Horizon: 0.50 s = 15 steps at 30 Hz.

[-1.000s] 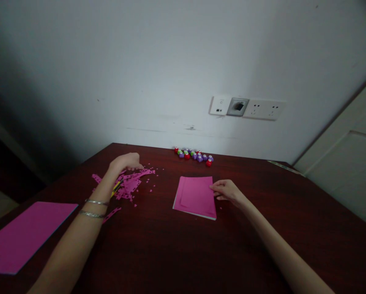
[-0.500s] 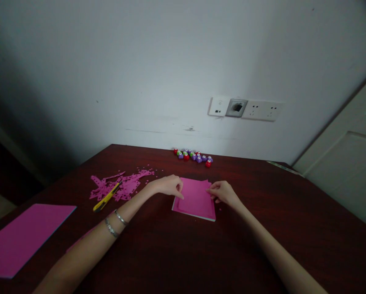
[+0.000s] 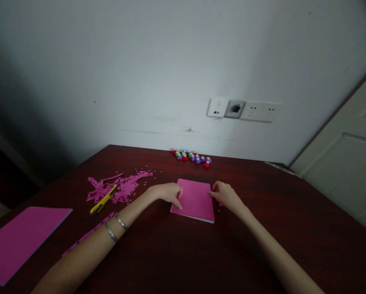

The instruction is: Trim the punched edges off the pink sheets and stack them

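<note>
A square stack of pink paper [image 3: 197, 200] with a pale lower edge lies flat on the dark reddish table in front of me. My left hand [image 3: 170, 193] is at its left side, fingers curled and thumb resting on the top near the edge. On the opposite side my right hand [image 3: 226, 195] has thumb and index finger at the right edge; its other fingers are curled. The undersides of both hands' grips are hidden. Two silvery bracelets [image 3: 112, 231] circle my left wrist.
A yellow utility knife [image 3: 105, 199] lies beside a heap of punched pink paper scraps [image 3: 129, 185]. A punched pink strip [image 3: 91, 232] runs behind my left forearm. At far left is a larger pink sheet [image 3: 26, 241]. Several small craft punches [image 3: 192, 157] stand near the wall.
The top pink sheet, skewed on the stack before, now lies in line with it. My left hand has shifted slightly down and my right hand slightly right along the edges.
</note>
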Available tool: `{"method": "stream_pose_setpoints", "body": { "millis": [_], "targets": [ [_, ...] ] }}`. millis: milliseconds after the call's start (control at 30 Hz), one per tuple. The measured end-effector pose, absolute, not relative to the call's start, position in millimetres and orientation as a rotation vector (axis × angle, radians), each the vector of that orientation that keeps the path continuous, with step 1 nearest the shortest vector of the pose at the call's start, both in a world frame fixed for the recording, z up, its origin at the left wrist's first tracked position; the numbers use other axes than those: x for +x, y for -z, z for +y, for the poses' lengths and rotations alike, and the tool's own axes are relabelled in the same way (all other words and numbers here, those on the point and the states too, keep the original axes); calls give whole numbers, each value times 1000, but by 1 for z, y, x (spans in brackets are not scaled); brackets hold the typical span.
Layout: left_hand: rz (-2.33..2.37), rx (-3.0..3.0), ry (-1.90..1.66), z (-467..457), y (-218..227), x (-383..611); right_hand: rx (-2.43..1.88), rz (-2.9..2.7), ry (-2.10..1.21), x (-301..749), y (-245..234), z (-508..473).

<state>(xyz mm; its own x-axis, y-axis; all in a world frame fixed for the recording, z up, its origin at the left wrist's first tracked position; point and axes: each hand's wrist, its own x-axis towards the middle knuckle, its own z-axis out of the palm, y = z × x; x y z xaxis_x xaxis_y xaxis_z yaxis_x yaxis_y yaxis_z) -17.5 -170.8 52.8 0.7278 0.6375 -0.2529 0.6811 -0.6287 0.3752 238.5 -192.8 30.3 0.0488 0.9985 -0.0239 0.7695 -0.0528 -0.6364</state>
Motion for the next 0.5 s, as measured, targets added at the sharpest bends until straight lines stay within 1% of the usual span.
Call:
{"method": "stream_pose_setpoints", "body": {
  "millis": [100,200,333,400,500],
  "targets": [
    [1020,2460,92,-173,-52,-16,-1887,-1773,-731,240,-30,-192],
    [1042,2419,-37,-176,-50,-15,-1852,-1787,-793,238,-29,-191],
    [1076,2305,-174,-176,-53,-17,-1829,-1816,-787,237,-30,-190],
    [1145,2099,-255,-171,-57,-21,-1842,-1831,-766,238,-32,-191],
    [1315,1654,-525,-160,-62,-26,-1871,-1868,-744,235,-33,-195]
  ]
}}
